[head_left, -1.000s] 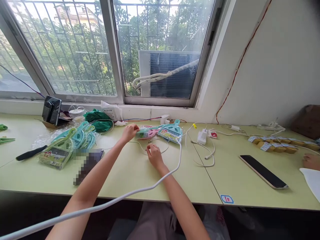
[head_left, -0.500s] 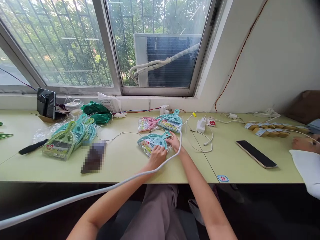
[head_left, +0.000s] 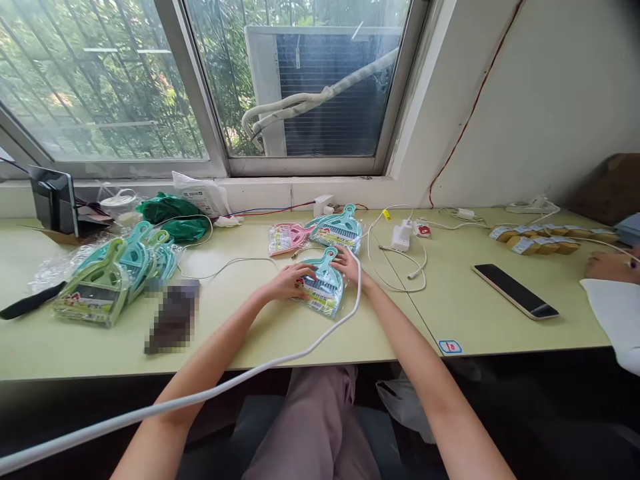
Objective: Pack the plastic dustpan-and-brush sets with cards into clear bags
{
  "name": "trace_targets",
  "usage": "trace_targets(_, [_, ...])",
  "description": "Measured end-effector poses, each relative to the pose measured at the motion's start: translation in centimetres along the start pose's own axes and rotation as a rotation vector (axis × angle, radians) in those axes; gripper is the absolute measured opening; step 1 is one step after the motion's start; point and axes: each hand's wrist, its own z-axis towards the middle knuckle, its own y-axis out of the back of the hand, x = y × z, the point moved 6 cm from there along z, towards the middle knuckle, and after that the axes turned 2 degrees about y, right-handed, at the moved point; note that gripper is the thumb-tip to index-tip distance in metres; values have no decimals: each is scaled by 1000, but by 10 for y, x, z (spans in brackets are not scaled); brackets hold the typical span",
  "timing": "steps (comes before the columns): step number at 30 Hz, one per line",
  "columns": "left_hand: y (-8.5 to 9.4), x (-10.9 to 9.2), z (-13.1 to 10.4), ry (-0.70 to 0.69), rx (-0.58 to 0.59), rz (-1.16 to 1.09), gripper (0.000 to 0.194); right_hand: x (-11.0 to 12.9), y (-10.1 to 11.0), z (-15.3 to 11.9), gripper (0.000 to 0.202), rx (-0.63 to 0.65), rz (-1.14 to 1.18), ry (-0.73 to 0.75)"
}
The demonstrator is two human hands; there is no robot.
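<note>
In front of me a teal mini dustpan and brush set [head_left: 323,293], in a clear plastic wrapper with a printed label, lies on the table with its handle pointing away. My left hand [head_left: 289,281] grips its left edge, fingers bent over the top. At the right of the handle, my right hand [head_left: 349,265] has its fingers curled on the set's edge; the fingertips are partly hidden. Just beyond lie a pink wrapped dustpan set [head_left: 287,240] and another teal set [head_left: 336,233].
Left are a pile of green and teal dustpan sets [head_left: 95,293], a black knife-like object [head_left: 30,302] and a green bag [head_left: 173,215]. A white cable [head_left: 280,359] crosses before me. Rightwards lie a charger [head_left: 401,235], a phone [head_left: 515,291], small boxes [head_left: 543,243] and another person's hand [head_left: 613,269].
The teal dustpan set has turned from slanting leftward to nearly straight, handle away from me. My left hand has shifted from its near side to its left edge.
</note>
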Motion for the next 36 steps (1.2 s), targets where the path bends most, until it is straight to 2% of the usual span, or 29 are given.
trace_targets(4, [-15,-11,10,-28,-130,48,35,9,15,2,49,-163,-164,62])
trace_targets(6, [-18,-19,11,-46,-159,65,26,12,18,0,46,-201,-220,40])
trace_targets(11, [-23,-29,9,-12,-146,94,17,19,4,-7,56,-33,-315,54])
trace_targets(17, [-21,-33,10,77,-95,69,9,23,-1,-11,40,-51,-340,56])
trace_targets(21, [-19,-34,9,112,-125,119,7,24,-2,-12,37,-58,-355,50])
trace_targets(25, [-21,-36,8,71,-158,168,12,24,-2,-13,33,-51,-405,61])
trace_targets(31, [-27,-33,8,32,-169,200,17,19,0,-14,33,-89,-602,21])
trace_targets(36, [-31,-45,3,4,-114,280,19,10,3,-11,30,-94,-531,75])
